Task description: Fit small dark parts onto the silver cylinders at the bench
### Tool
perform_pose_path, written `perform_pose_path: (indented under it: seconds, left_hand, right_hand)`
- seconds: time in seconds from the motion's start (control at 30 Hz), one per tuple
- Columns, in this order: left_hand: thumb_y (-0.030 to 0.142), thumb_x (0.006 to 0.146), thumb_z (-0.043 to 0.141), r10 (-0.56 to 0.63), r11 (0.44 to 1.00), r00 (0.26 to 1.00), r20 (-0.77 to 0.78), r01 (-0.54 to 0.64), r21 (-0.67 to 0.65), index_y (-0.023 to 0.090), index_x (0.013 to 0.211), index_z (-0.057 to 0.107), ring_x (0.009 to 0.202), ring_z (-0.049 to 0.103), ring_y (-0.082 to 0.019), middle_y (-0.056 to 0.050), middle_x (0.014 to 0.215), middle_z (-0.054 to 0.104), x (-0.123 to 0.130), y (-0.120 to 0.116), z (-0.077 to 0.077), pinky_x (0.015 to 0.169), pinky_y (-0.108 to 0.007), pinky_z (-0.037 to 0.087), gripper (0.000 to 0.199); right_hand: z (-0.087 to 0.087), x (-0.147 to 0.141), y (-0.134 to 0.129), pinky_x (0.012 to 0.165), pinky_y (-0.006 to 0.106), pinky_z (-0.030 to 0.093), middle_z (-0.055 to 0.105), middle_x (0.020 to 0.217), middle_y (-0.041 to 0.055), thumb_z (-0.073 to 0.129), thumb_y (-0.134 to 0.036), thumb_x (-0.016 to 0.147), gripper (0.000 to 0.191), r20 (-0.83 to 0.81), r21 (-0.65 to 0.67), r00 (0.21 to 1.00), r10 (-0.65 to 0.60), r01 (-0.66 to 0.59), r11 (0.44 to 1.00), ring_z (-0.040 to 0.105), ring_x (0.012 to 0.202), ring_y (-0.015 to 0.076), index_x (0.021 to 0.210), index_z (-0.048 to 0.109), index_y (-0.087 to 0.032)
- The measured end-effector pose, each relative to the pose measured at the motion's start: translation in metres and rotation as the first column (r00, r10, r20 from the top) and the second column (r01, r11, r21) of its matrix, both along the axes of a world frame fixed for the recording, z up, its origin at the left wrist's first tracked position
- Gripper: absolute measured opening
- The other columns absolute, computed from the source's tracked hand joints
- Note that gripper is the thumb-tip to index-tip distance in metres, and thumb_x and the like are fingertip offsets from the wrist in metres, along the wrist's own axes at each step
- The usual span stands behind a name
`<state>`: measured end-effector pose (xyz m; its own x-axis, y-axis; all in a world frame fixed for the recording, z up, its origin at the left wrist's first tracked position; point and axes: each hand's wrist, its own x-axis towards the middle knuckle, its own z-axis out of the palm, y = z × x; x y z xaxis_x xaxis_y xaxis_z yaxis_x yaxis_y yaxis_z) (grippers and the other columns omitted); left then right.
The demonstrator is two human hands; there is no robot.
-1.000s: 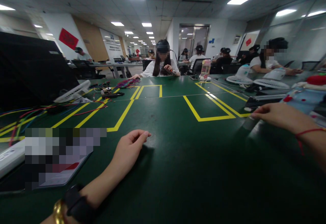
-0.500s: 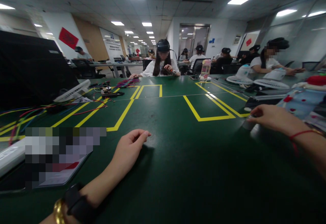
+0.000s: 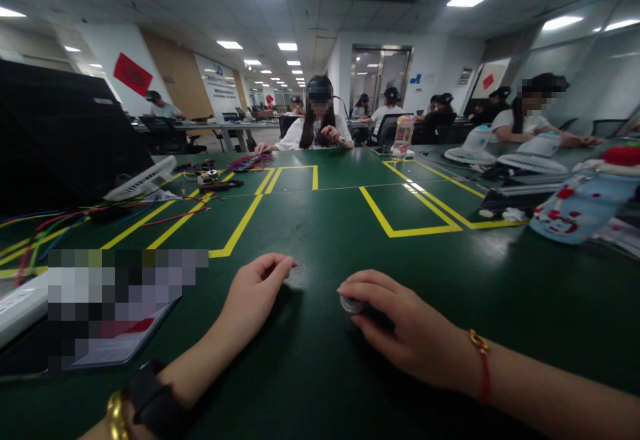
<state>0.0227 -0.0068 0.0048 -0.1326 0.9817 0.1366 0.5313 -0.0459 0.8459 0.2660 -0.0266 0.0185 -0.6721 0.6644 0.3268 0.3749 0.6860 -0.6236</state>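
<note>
My right hand (image 3: pixel 407 323) has its thumb and fingers closed round a small round silver-grey object (image 3: pixel 352 305), low over the green tabletop in front of me. Most of that object is behind the fingers, and its exact kind does not show. To its left, my left hand (image 3: pixel 257 290) rests on the table, thumb and forefinger pressed together in a pinch. Something tiny and pale may stick out at those fingertips, too small to name. A gap of bare tabletop separates the two hands.
A light blue bottle (image 3: pixel 573 203) with a red top stands at the right, near white fans (image 3: pixel 530 157). On the left are a power strip (image 3: pixel 23 307), loose wires (image 3: pixel 37 247) and a dark monitor (image 3: pixel 65 133). A co-worker (image 3: pixel 323 120) sits opposite, behind yellow tape lines (image 3: pixel 425 232).
My right hand has come from the far right, beside the blue bottle, to the middle of the table with the silver-grey object. The left hand has stayed in place.
</note>
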Motion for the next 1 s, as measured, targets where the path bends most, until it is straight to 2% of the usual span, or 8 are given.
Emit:
perform_pose_path:
  seconds: [0.17,0.3,0.43,0.57,0.67,0.77,0.87,1.0]
  left_hand:
    - [0.040,0.085,0.048,-0.205,0.968,0.974,-0.097,0.216,0.127,0.024,0.093,0.068,0.082,0.056,-0.019,-0.004,0.092,0.064,0.021,-0.015,0.013,0.071,-0.029,0.042,0.027]
    - [0.034,0.084,0.051,-0.394,0.900,0.902,-0.174,0.418,0.125,0.029,0.096,0.069,0.085,0.055,-0.019,-0.004,0.092,0.061,0.048,-0.028,0.025,0.076,-0.031,0.044,0.022]
    - [0.036,0.083,0.054,-0.326,0.926,0.938,-0.113,0.341,0.160,0.028,0.087,0.071,0.077,0.054,-0.017,-0.003,0.083,0.060,0.055,-0.028,0.029,0.068,-0.029,0.043,0.020]
    - [0.042,0.080,0.057,-0.223,0.965,0.972,-0.080,0.232,0.125,0.029,0.088,0.072,0.075,0.054,-0.018,-0.002,0.082,0.059,0.045,-0.024,0.023,0.068,-0.030,0.042,0.021]
    - [0.041,0.078,0.060,-0.290,0.953,0.944,-0.156,0.300,0.043,0.030,0.084,0.074,0.080,0.054,-0.020,-0.003,0.082,0.060,0.040,-0.023,0.010,0.071,-0.032,0.041,0.019]
    - [0.040,0.077,0.061,-0.350,0.929,0.883,-0.312,0.370,0.006,0.034,0.085,0.074,0.084,0.054,-0.021,-0.002,0.084,0.061,0.043,-0.024,0.000,0.073,-0.033,0.038,0.016]
    - [0.041,0.077,0.061,-0.348,0.925,0.837,-0.422,0.379,-0.012,0.037,0.085,0.073,0.085,0.053,-0.022,-0.001,0.087,0.062,0.048,-0.024,-0.003,0.071,-0.034,0.035,0.015]
    - [0.042,0.077,0.060,-0.343,0.927,0.837,-0.427,0.375,-0.008,0.039,0.089,0.072,0.085,0.053,-0.023,-0.001,0.087,0.063,0.050,-0.025,-0.003,0.071,-0.034,0.035,0.017]
  right_hand:
    - [-0.019,0.005,0.005,0.096,0.034,0.041,0.052,0.122,0.0049,0.063,-0.031,0.076,0.071,-0.016,-0.165,0.992,-0.126,0.121,0.979,0.052,0.107,0.0147,0.136,0.026,-0.027]
    - [-0.022,0.004,0.007,0.087,0.031,0.045,0.058,0.112,0.0025,0.061,-0.030,0.078,0.054,-0.039,-0.241,0.992,-0.121,0.108,0.965,0.056,0.097,0.0130,0.125,0.035,-0.025]
    - [-0.014,0.001,0.005,0.085,0.028,0.044,0.057,0.111,0.0011,0.061,-0.026,0.077,0.043,-0.050,-0.218,0.994,-0.097,0.084,0.972,0.055,0.096,0.0120,0.117,0.046,-0.025]
    - [-0.011,0.002,0.004,0.078,0.026,0.044,0.059,0.101,-0.0002,0.059,-0.020,0.073,0.035,-0.056,-0.129,0.974,-0.220,0.212,0.969,0.054,0.088,0.0114,0.107,0.052,-0.024]
    - [-0.013,0.003,0.005,0.067,0.025,0.043,0.058,0.089,-0.0006,0.059,-0.019,0.071,0.028,-0.047,-0.139,0.963,-0.266,0.257,0.956,0.052,0.076,0.0109,0.098,0.052,-0.021]
    - [-0.013,0.004,0.006,0.067,0.025,0.042,0.058,0.088,-0.0001,0.059,-0.018,0.070,0.028,-0.050,-0.152,0.963,-0.264,0.254,0.955,0.052,0.075,0.0111,0.097,0.052,-0.020]
    - [-0.013,0.004,0.005,0.067,0.025,0.043,0.058,0.088,0.0004,0.060,-0.018,0.069,0.029,-0.060,-0.161,0.965,-0.254,0.242,0.957,0.052,0.076,0.0112,0.096,0.052,-0.020]
    - [-0.013,0.000,0.002,0.067,0.024,0.043,0.058,0.088,0.0007,0.060,-0.020,0.069,0.027,-0.051,-0.140,0.964,-0.259,0.250,0.958,0.053,0.075,0.0112,0.095,0.052,-0.020]
